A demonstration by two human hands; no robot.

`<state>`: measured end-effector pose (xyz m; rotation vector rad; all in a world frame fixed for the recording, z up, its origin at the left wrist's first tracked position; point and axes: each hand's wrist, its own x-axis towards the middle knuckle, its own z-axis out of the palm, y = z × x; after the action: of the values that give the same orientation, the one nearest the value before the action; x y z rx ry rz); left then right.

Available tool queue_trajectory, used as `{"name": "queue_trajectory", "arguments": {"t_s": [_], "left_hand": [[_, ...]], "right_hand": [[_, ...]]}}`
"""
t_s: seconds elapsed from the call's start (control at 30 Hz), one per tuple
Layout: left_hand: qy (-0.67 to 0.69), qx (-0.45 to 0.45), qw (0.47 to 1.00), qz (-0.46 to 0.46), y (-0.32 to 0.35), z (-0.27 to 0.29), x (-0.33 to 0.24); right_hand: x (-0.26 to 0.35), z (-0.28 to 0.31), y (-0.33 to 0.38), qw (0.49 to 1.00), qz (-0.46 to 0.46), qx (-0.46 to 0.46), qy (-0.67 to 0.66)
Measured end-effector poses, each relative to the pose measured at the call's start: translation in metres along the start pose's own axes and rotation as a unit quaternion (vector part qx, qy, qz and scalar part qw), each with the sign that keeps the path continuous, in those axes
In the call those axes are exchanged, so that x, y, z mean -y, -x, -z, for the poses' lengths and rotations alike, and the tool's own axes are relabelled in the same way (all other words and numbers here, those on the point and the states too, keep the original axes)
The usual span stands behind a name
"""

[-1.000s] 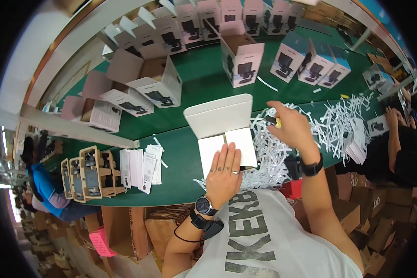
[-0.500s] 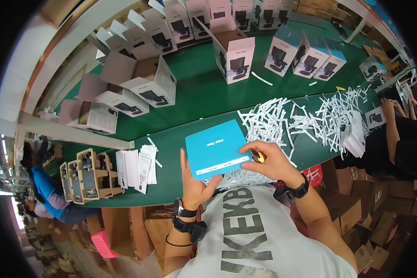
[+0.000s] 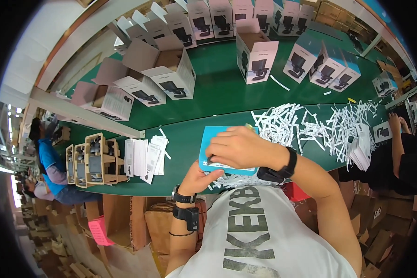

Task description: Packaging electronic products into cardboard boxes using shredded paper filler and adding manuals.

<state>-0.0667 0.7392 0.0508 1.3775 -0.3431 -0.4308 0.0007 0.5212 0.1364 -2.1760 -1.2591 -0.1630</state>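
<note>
A bright blue carton [image 3: 211,135] with a white strip along its near edge is in front of my chest, over the green table. My left hand [image 3: 198,178] grips its near left corner, thumb against the near side. Across the top reaches my right hand [image 3: 238,146], fingers curled down at the white strip near the left end. A bit of a small yellow tool [image 3: 249,126] sticks out past the right hand's knuckles; the rest is hidden in that hand. Cut white paper strips [image 3: 229,180] lie under and in front of the carton.
Open cartons [image 3: 173,88] and closed cartons [image 3: 301,60] stand on the table's far side. To the left are a pulp tray [image 3: 95,164] with black parts and white leaflets [image 3: 146,160]. Shredded paper [image 3: 278,123] lies right; a co-worker's hands [image 3: 396,124] are beyond it.
My right hand has swung leftward from the carton's right end over its top to the strip's left part. My left hand keeps its hold at the left corner. The whole view has shifted slightly.
</note>
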Motion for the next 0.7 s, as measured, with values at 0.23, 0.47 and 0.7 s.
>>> {"name": "queue_trajectory", "arguments": {"t_s": [0.23, 0.47, 0.7], "left_hand": [[0.007, 0.024, 1.000, -0.009, 0.000, 0.004, 0.000], [0.045, 0.033, 0.998, 0.013, -0.001, 0.009, 0.000], [-0.026, -0.002, 1.000, 0.001, 0.000, 0.018, 0.020]], "right_hand": [[-0.004, -0.019, -0.016, 0.999, 0.042, -0.016, 0.021], [0.003, -0.002, -0.003, 0.990, -0.015, 0.090, -0.107], [0.020, -0.015, -0.012, 0.986, -0.052, 0.059, -0.150]]}}
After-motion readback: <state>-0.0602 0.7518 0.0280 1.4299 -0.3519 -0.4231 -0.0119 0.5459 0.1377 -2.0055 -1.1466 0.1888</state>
